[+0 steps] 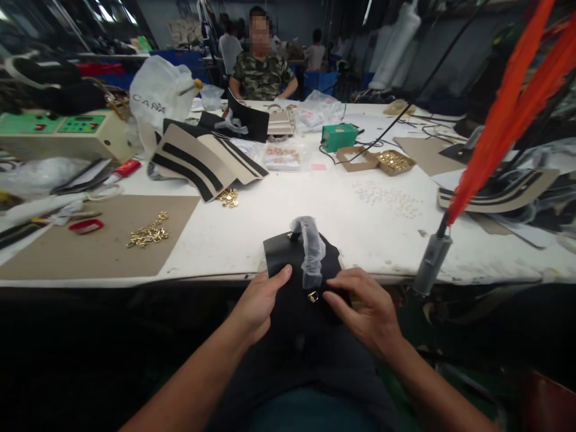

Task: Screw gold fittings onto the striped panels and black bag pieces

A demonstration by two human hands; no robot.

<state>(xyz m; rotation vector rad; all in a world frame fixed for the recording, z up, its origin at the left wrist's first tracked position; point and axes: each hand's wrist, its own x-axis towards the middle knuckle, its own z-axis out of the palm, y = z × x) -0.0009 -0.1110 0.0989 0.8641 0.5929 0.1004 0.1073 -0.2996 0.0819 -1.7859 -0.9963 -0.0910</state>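
A black leather bag panel (281, 255) lies tilted at the front edge of the table, with a handle wrapped in clear plastic (312, 252) along its middle. My left hand (261, 303) grips the panel's left side, thumb on top and fingers underneath. At the near end of the handle sits a small gold metal fitting (313, 296). Just right of that fitting is my right hand (366, 306), thumb and forefinger apart, with the other fingers curled by the panel's right edge. Whether those curled fingers touch the panel is hard to see.
Gold fittings (148, 235) lie on a brown board (90, 264) at left. Striped panels (193, 159), a green box (338, 137) and a cardboard tray of gold pieces (395, 161) stand farther back. An orange-tasselled tool (432, 261) hangs at right. A person (261, 75) sits opposite.
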